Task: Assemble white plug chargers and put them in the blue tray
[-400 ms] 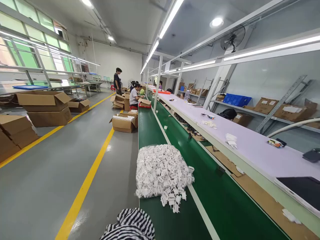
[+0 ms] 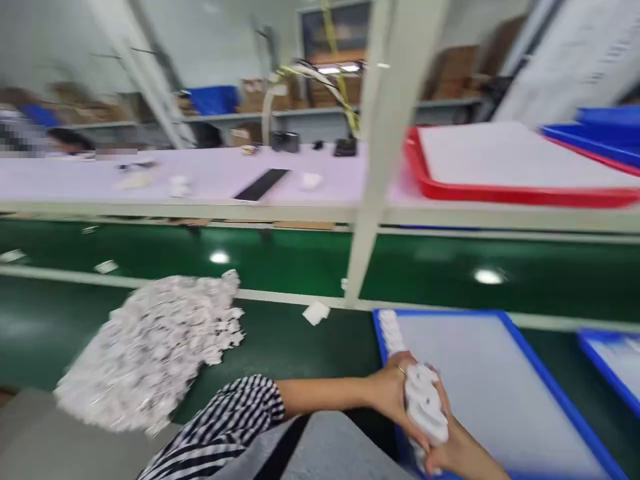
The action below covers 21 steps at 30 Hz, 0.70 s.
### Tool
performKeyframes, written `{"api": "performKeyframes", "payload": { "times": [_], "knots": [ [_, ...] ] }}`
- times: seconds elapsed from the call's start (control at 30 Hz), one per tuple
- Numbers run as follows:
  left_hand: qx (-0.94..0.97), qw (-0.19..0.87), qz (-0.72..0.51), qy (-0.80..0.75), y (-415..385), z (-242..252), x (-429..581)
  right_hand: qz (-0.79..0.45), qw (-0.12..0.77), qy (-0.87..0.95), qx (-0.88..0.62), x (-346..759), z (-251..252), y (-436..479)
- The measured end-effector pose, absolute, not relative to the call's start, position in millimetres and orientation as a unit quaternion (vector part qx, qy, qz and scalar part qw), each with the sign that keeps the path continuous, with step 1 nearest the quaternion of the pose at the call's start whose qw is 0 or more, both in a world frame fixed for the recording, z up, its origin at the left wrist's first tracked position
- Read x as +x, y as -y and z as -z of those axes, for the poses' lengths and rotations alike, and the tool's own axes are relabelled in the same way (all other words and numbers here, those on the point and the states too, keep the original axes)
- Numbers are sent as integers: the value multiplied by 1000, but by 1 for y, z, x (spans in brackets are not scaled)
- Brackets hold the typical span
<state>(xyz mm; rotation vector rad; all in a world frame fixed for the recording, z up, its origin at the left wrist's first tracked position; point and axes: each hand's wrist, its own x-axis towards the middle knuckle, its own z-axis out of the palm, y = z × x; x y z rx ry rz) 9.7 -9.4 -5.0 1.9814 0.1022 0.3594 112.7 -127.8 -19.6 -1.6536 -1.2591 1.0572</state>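
Both my hands meet at the near left corner of a blue-rimmed tray (image 2: 505, 320) on the green belt. My left hand (image 2: 393, 395), in a striped sleeve, is closed round a stack of small white plastic parts (image 2: 425, 407). My right hand (image 2: 453, 448) grips the same stack from below. A short row of white parts (image 2: 391, 331) lies along the tray's left edge. To the left, a large heap of white plastic parts (image 2: 150, 347) in clear plastic rests on the belt. The picture is smeared by motion.
A white post (image 2: 367, 220) rises from the belt's middle rail. Behind it runs a pale shelf (image 2: 210, 180) with a red tray (image 2: 505, 193), a black strip and small items. More blue trays (image 2: 610, 363) sit at the right. Cardboard boxes line the back racks.
The view has swung from looking down the long line to facing across the belt. My hands and the blue tray have come into view; the heap of white parts now lies to my left.
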Motion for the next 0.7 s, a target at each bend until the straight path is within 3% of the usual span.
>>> {"api": "performKeyframes", "payload": {
  "times": [0.23, 0.33, 0.5, 0.7],
  "knots": [
    [837, 542, -50, -56, 12, 19, 63, -432, 534, 354, -635, 132, 52, 132],
    [838, 523, -91, -122, 0, 19, 72, -417, 585, 354, -599, 163, 68, 108],
    [742, 523, -192, -372, -43, 62, 41, -393, 529, 360, -660, 226, 94, 51],
    [657, 401, -237, -593, -136, 94, -3, -356, 406, 537, -649, 255, 116, 6]
  ]
}}
